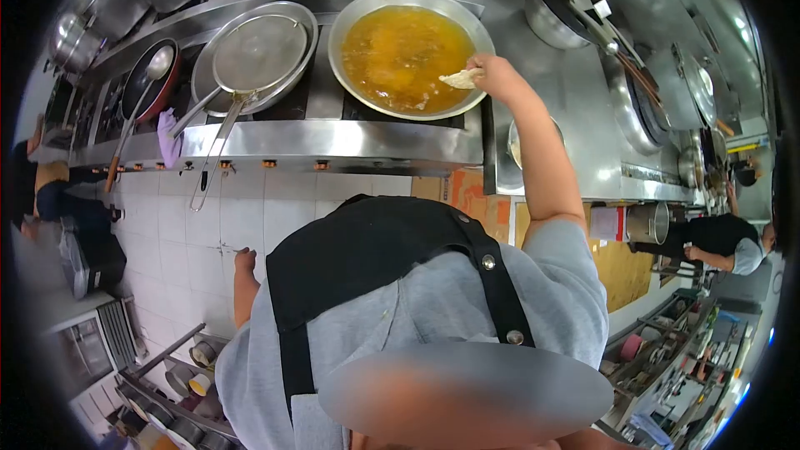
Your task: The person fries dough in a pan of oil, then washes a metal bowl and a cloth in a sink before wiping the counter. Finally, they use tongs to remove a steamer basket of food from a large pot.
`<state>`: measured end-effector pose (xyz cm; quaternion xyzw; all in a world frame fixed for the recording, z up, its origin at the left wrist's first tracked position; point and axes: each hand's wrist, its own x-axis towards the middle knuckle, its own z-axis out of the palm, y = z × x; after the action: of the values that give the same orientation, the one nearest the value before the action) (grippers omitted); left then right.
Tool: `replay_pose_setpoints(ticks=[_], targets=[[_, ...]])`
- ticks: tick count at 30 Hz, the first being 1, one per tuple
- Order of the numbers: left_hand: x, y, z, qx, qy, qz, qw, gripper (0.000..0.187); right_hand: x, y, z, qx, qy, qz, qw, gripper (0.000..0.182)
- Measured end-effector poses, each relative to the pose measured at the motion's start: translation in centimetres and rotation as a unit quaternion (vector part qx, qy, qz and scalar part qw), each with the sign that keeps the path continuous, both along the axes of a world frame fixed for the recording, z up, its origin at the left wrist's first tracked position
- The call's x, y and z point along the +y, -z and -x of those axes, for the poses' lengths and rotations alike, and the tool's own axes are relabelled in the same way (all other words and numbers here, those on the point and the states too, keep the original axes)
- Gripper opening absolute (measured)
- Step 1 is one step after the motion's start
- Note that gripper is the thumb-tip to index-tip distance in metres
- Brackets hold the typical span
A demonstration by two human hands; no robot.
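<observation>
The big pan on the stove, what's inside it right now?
The big pan holds bubbling orange-yellow oil with pale pieces frying near the front. The right hand holds a flat pale piece of food over its rim. The pan's bottom is hidden by the oil.

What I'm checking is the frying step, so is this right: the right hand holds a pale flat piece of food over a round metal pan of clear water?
Not quite. The head view shows the right hand holding the pale flat piece of food over the round metal pan, but the pan holds orange-yellow liquid, not clear water.
</observation>
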<state>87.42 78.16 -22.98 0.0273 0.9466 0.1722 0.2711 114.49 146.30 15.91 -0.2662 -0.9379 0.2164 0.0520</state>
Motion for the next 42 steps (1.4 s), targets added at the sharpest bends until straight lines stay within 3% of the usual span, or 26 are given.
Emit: replay_pose_setpoints(ticks=[5,9,12,15,21,24,31,35,38,39,42], targets=[[-3.4,-0.1,-3.3,-0.034,-0.061,0.015,0.997,0.052,1.0,4.6,5.3,-0.095,-0.033,0.013,0.995,0.025],[-5.6,0.1,-6.4,-0.043,-0.073,0.028,0.996,0.052,0.8,5.2,7.6,-0.156,-0.024,0.025,0.987,0.028],[-6.5,0.1,-7.6,-0.045,-0.078,0.031,0.995,0.052,1.9,6.7,8.6,-0.161,-0.014,-0.008,0.987,0.028],[-6.6,-0.2,-7.6,-0.045,-0.074,0.03,0.996,0.052,2.8,6.4,8.3,-0.075,0.031,-0.114,0.99,0.027],[-4.7,-0.6,-4.6,-0.041,-0.029,0.027,0.998,0.052,2.9,-2.0,1.3,0.013,0.1,-0.099,0.99,0.017],[-2.4,-1.0,-2.4,-0.04,0.005,0.022,0.999,0.052,3.6,-2.7,-5.2,-0.023,0.136,-0.029,0.99,0.011],[2.3,-1.2,1.9,-0.036,0.062,-0.002,0.997,0.052,3.4,6.6,-16.2,-0.228,0.207,0.021,0.951,0.027],[4.8,-1.9,3.8,-0.046,0.047,-0.047,0.997,0.052,1.4,9.3,-18.0,-0.296,0.207,-0.027,0.932,0.042],[6.4,-2.4,4.3,-0.061,0.005,-0.086,0.994,0.055,0.7,10.3,-18.7,-0.241,0.234,-0.073,0.939,0.044],[6.7,-2.5,4.8,-0.043,0.082,-0.034,0.995,0.055,0.7,10.4,-18.6,-0.245,0.229,-0.086,0.938,0.043],[7.1,-1.5,4.7,-0.095,-0.055,-0.168,0.98,0.055,0.5,9.5,-18.1,-0.256,0.213,-0.093,0.939,0.039]])
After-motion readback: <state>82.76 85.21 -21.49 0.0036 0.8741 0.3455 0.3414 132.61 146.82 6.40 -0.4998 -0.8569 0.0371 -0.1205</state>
